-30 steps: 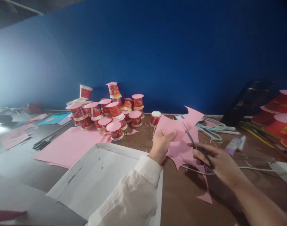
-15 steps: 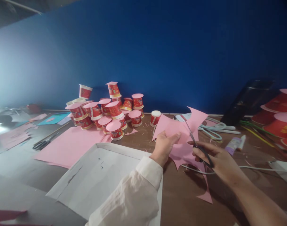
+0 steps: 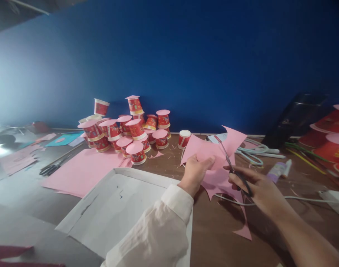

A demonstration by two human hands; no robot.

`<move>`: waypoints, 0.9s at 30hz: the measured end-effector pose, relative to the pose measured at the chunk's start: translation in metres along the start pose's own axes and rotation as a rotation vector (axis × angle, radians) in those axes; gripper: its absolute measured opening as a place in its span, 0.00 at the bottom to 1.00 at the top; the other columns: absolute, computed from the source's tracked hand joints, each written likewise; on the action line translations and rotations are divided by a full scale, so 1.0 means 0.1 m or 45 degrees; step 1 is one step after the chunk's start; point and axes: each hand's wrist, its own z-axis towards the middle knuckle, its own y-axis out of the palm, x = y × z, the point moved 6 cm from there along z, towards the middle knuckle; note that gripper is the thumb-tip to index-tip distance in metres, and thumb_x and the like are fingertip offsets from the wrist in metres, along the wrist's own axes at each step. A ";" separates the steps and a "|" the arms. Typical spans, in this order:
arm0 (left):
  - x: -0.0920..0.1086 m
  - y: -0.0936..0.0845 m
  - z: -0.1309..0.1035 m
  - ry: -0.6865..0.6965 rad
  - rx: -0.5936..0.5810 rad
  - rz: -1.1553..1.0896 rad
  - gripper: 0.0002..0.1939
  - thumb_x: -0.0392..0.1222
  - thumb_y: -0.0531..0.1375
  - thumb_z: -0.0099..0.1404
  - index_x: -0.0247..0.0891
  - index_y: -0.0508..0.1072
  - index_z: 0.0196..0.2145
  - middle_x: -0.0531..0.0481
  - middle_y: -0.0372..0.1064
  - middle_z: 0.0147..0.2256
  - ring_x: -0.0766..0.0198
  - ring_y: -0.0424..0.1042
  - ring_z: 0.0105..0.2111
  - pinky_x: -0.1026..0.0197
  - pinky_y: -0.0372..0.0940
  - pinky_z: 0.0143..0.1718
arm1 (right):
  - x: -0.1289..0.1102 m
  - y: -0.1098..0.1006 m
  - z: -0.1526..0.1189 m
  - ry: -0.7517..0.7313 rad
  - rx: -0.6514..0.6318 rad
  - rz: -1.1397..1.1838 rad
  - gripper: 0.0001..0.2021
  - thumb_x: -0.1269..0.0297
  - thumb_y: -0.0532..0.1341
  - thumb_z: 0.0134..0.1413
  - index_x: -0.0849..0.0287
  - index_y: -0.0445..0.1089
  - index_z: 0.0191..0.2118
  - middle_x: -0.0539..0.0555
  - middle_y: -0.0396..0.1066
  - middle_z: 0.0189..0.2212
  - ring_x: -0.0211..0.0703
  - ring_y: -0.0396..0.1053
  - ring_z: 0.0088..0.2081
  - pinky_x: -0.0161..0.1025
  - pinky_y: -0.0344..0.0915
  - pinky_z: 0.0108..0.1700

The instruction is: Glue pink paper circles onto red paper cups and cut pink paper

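My left hand (image 3: 196, 172) pinches a sheet of pink paper (image 3: 205, 150) between thumb and fingers, above the table. The paper has a ragged, partly cut outline, and a narrow curved strip hangs from its lower right down to a pointed scrap. My right hand (image 3: 255, 185) grips a pair of scissors (image 3: 233, 167) with dark handles, fingers in the loops. The blades point up and left and lie against the paper, close to the left thumb. How far apart the blades are is hard to make out.
Red paper cups (image 3: 136, 129) topped with pink discs stand stacked behind; a lone cup (image 3: 184, 139) stands nearby. A white box lid (image 3: 102, 207), pink sheets (image 3: 83, 170) and second scissors (image 3: 51, 168) lie left. A glue stick (image 3: 275, 171), coiled cable (image 3: 251, 150) and dark bottle (image 3: 294, 118) are right.
The whole view has shifted very slightly. Both hands, the paper and the scissors keep almost the same places relative to each other.
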 end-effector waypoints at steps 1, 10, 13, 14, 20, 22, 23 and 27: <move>0.00 0.00 0.00 -0.003 -0.007 -0.001 0.11 0.41 0.76 0.55 0.35 0.80 0.32 0.48 0.78 0.29 0.61 0.75 0.29 0.61 0.68 0.32 | 0.00 0.00 0.00 0.007 0.004 0.008 0.28 0.39 0.78 0.36 0.55 0.87 0.41 0.57 0.84 0.30 0.54 0.82 0.32 0.41 0.78 0.33; -0.04 0.00 0.03 -0.013 -0.009 -0.020 0.11 0.41 0.75 0.55 0.34 0.81 0.33 0.47 0.78 0.29 0.63 0.73 0.28 0.62 0.66 0.31 | 0.13 -0.05 0.04 0.022 -0.007 -0.071 0.35 0.34 0.76 0.42 0.56 0.88 0.49 0.58 0.84 0.31 0.52 0.82 0.34 0.40 0.77 0.35; -0.05 0.00 0.04 -0.016 -0.015 -0.038 0.13 0.41 0.76 0.55 0.33 0.82 0.35 0.46 0.79 0.30 0.63 0.73 0.28 0.62 0.67 0.32 | 0.17 -0.07 0.05 0.033 -0.011 -0.095 0.37 0.32 0.75 0.42 0.57 0.88 0.51 0.59 0.85 0.32 0.54 0.82 0.35 0.42 0.78 0.37; -0.05 0.00 0.04 -0.020 -0.021 -0.045 0.14 0.41 0.77 0.54 0.33 0.82 0.36 0.46 0.79 0.31 0.63 0.74 0.28 0.62 0.68 0.32 | 0.18 -0.07 0.05 0.027 -0.018 -0.104 0.38 0.31 0.74 0.42 0.57 0.88 0.51 0.59 0.85 0.32 0.54 0.82 0.36 0.43 0.78 0.37; 0.00 0.02 0.00 -0.053 -0.024 -0.040 0.15 0.42 0.78 0.53 0.33 0.82 0.35 0.47 0.78 0.30 0.64 0.73 0.28 0.63 0.68 0.31 | 0.21 -0.09 0.06 -0.020 -0.022 -0.182 0.39 0.29 0.72 0.46 0.57 0.87 0.54 0.58 0.84 0.33 0.53 0.80 0.34 0.46 0.77 0.38; 0.02 0.02 -0.01 -0.062 -0.020 -0.031 0.14 0.42 0.78 0.53 0.34 0.81 0.34 0.48 0.78 0.29 0.64 0.72 0.27 0.63 0.67 0.31 | 0.21 -0.10 0.06 -0.029 -0.025 -0.182 0.39 0.29 0.72 0.46 0.56 0.87 0.54 0.58 0.84 0.33 0.53 0.80 0.34 0.46 0.76 0.38; 0.02 0.02 -0.01 -0.064 -0.019 -0.031 0.14 0.42 0.78 0.54 0.34 0.81 0.34 0.48 0.78 0.29 0.64 0.72 0.27 0.63 0.67 0.30 | 0.20 -0.09 0.06 -0.032 -0.030 -0.178 0.39 0.29 0.72 0.45 0.56 0.87 0.53 0.58 0.84 0.32 0.53 0.80 0.34 0.46 0.76 0.38; 0.04 0.01 -0.03 -0.047 -0.012 0.012 0.15 0.44 0.78 0.54 0.35 0.79 0.31 0.50 0.75 0.27 0.65 0.71 0.25 0.63 0.66 0.30 | 0.20 -0.09 0.06 -0.041 -0.030 -0.173 0.37 0.30 0.73 0.46 0.53 0.87 0.53 0.56 0.83 0.30 0.51 0.78 0.31 0.45 0.76 0.35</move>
